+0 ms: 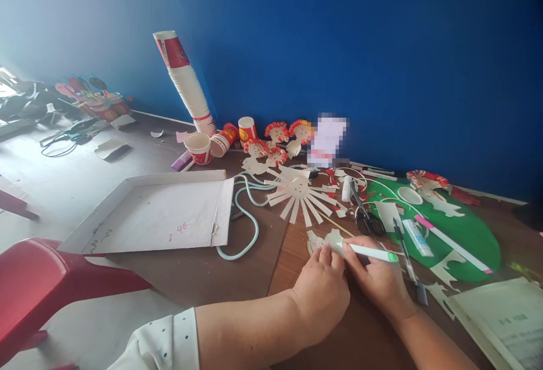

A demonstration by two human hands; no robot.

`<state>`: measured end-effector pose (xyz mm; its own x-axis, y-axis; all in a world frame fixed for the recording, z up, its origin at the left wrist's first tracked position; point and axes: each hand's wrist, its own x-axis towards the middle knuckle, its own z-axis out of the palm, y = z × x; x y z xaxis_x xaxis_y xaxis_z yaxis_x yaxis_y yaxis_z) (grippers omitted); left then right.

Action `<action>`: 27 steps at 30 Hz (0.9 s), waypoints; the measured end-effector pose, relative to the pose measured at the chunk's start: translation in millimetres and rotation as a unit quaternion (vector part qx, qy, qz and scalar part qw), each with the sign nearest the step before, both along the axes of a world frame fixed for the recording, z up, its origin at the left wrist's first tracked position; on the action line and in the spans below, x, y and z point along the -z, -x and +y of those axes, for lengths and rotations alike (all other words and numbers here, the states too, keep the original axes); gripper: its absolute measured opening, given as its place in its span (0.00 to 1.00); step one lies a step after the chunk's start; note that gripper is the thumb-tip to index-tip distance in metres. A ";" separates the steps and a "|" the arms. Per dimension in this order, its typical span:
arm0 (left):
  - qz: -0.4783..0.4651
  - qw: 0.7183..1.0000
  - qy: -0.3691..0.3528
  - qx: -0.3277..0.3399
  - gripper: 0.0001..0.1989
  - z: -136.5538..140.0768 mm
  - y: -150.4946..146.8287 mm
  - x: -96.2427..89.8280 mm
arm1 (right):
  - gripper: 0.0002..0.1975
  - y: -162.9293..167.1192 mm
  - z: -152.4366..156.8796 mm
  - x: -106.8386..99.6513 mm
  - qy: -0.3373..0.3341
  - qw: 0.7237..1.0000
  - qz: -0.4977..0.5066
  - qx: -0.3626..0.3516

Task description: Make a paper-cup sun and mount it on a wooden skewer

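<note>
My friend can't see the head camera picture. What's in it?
A person's left hand rests on a small paper cutout while the right hand holds a white, green-ended marker over it. Nearby on the brown table lie scissors, a fringed paper shape and a green sheet; behind, a tall stack of paper cups leans by a blue wall.

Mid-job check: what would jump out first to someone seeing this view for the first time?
Probably the tall stack of paper cups, slanting in front of the blue wall left of centre. Next, the paper sunburst with its fanned strips, beyond the hands. Then, lower down, the right hand holding a green-ended marker at a pale paper cutout, with the left hand resting on it.
</note>
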<state>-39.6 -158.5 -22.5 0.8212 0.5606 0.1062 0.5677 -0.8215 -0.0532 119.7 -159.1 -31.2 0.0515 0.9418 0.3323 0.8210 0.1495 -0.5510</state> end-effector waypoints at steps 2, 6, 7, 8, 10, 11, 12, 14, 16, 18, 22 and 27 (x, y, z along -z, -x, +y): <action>0.003 1.000 0.002 0.000 0.18 0.2 0.0 -0.4 | 0.09 0.3 0.1 -0.3 0.003 1.000 0.002 -0.002; 0.002 1.000 0.006 0.001 0.18 0.5 -0.1 -1.0 | 0.09 0.6 0.2 -0.4 0.009 1.000 0.003 0.001; 0.004 1.000 0.006 0.001 0.18 0.6 0.0 -1.2 | 0.09 0.6 0.2 -0.4 0.013 1.000 0.002 0.003; 0.006 1.000 0.007 0.002 0.18 0.8 0.1 -1.2 | 0.09 0.6 0.2 -0.3 0.015 1.000 0.000 0.004; 0.008 1.000 0.006 0.003 0.18 1.0 0.3 -1.1 | 0.09 0.5 0.0 -0.1 0.018 1.000 -0.003 0.003; 0.008 1.000 0.006 0.004 0.18 1.1 0.4 -1.0 | 0.09 0.5 -0.1 0.0 0.018 1.000 -0.004 0.002; 0.009 1.000 0.005 0.003 0.18 1.2 0.4 -0.8 | 0.09 0.4 -0.2 0.1 0.019 1.000 -0.004 0.001; 0.009 1.000 0.004 0.003 0.18 1.2 0.2 -0.5 | 0.09 0.3 -0.4 0.3 0.019 1.000 -0.005 0.000; 0.007 1.000 0.003 0.003 0.18 1.0 0.0 -0.4 | 0.09 0.3 -0.5 0.3 0.018 1.000 -0.005 -0.003; 0.005 1.000 0.001 0.001 0.18 0.9 0.0 -0.9 | 0.08 0.5 -0.6 0.2 0.015 1.000 -0.007 -0.005; 0.019 1.000 0.001 0.006 0.18 1.2 0.4 -2.9 | 0.08 0.8 -0.4 -0.4 0.015 1.000 -0.010 -0.007; 0.024 1.000 0.001 0.006 0.18 1.2 0.6 -3.3 | 0.09 1.2 0.6 -0.7 0.017 1.000 -0.011 -0.010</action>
